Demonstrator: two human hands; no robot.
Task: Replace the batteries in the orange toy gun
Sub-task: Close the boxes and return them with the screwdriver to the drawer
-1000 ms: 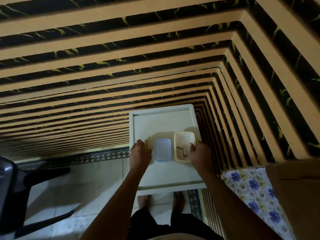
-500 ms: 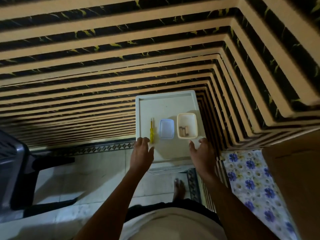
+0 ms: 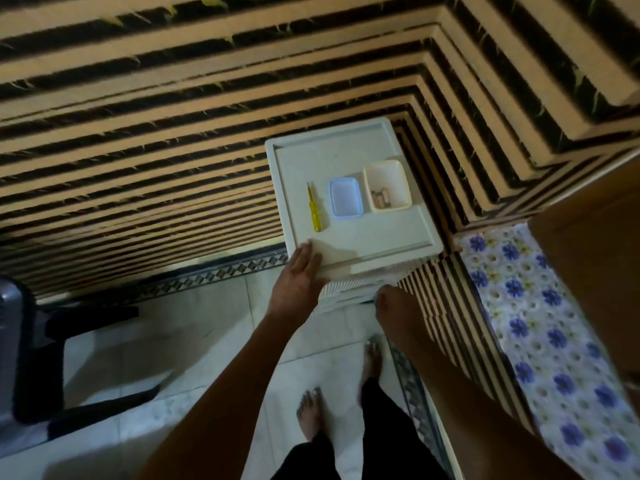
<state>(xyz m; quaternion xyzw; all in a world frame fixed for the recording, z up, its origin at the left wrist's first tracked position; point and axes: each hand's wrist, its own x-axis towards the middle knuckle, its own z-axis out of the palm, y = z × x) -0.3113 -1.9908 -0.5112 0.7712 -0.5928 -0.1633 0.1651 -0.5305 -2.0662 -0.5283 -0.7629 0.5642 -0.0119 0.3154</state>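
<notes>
A white plastic cabinet top (image 3: pixel 363 244) stands in the striped wall corner. On it lie a yellow-handled screwdriver (image 3: pixel 315 213), a blue-rimmed lid (image 3: pixel 345 197) and a cream tub (image 3: pixel 387 186) with several batteries (image 3: pixel 380 198) inside. My left hand (image 3: pixel 300 278) rests flat on the top's front left corner, fingers apart, holding nothing. My right hand (image 3: pixel 389 299) is at the cabinet's front below the top edge; its fingers are hidden. No orange toy gun is in view.
A dark chair (image 3: pixel 31 355) stands at the left on the pale tiled floor. A flowered cloth (image 3: pixel 540 327) covers a surface at the right, beside a brown cardboard box (image 3: pixel 595 271). My bare feet (image 3: pixel 311 410) stand in front of the cabinet.
Both hands have drawn back from the screwdriver and the tub to the cabinet's front edge. The right hand dropped below the top. The view has pulled back.
</notes>
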